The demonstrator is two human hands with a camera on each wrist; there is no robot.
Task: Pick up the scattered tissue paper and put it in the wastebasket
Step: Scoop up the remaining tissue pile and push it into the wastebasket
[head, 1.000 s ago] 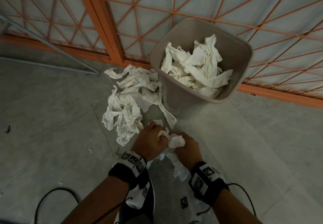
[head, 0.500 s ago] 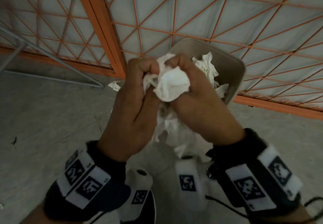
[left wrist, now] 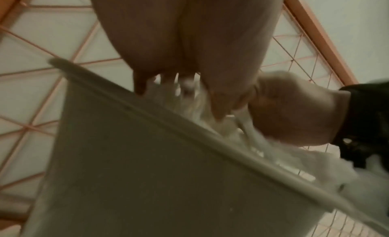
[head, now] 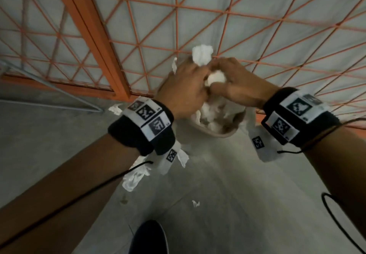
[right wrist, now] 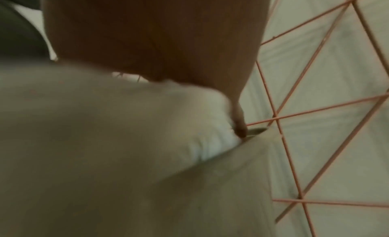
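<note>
Above the open beige wastebasket [head: 219, 134], my left hand [head: 190, 81] and right hand [head: 231, 79] together grip one crumpled wad of white tissue paper [head: 203, 56]. The basket holds more tissue [head: 210, 113] under my palms. In the left wrist view, my left fingers [left wrist: 216, 105] curl into the tissue [left wrist: 193, 105] just over the basket's rim [left wrist: 168, 124], and my right hand [left wrist: 294, 115] presses in from the right. In the right wrist view, which is blurred, a fingertip [right wrist: 240, 125] digs into the pale wad [right wrist: 168, 115].
Loose tissue [head: 134, 178] lies on the grey floor left of the basket, with another piece [head: 115, 109] by the orange mesh fence [head: 95, 35] and a small scrap [head: 195, 203] in front. A dark shoe [head: 148, 238] and a black cable [head: 336, 226] sit near the bottom edge.
Both hands gathered the wad on the floor in front of the basket, lifted it toward the camera, then carried it forward to just over the basket's opening.
</note>
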